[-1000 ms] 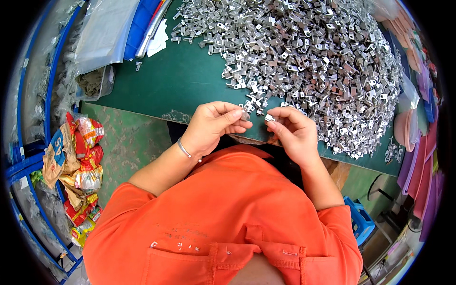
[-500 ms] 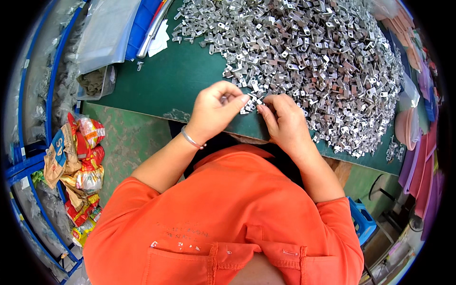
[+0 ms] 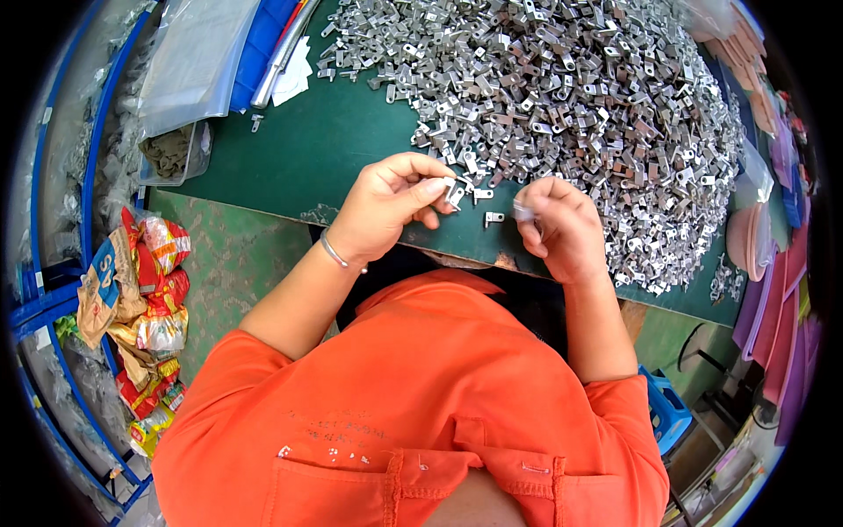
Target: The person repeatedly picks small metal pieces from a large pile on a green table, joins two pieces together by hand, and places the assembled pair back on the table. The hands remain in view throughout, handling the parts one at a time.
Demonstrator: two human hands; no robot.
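Note:
My left hand (image 3: 386, 204) pinches a small L-shaped metal bracket (image 3: 451, 191) between thumb and forefinger, just over the near edge of the green table (image 3: 290, 154). To its right, my right hand (image 3: 569, 230) is closed, with a silvery bracket (image 3: 524, 211) at its fingertips, smeared by motion. A single bracket (image 3: 493, 218) with a hole in it lies on the tabletop between both hands. Beyond them spreads a big heap of similar metal brackets (image 3: 580, 114), its near side close to my right fingers.
Left on the table stand a clear plastic bin (image 3: 200, 154) with grey cloth-like contents and a blue tray (image 3: 255, 66). Blue shelving (image 3: 105, 114) and crumpled packaging (image 3: 162, 290) are at far left. A blue stool (image 3: 667, 408) and stacked coloured sheets (image 3: 773, 351) are on the right.
My hands have moved apart; the right one went to the right and nearer to me. One bracket now lies alone on the table between them.

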